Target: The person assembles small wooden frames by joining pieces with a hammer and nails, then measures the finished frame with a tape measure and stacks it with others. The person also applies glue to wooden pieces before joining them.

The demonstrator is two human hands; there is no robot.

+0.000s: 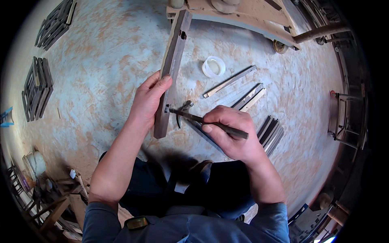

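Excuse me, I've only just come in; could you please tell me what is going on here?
A person's left hand holds a long dark wooden bar at a slant, its far end raised toward the low wooden platform. The right hand grips a slim dark stick, its tip at the bar's lower slot; how far in it goes cannot be told. A claw hammer, a plastic tub and a loose wooden strip lie beyond.
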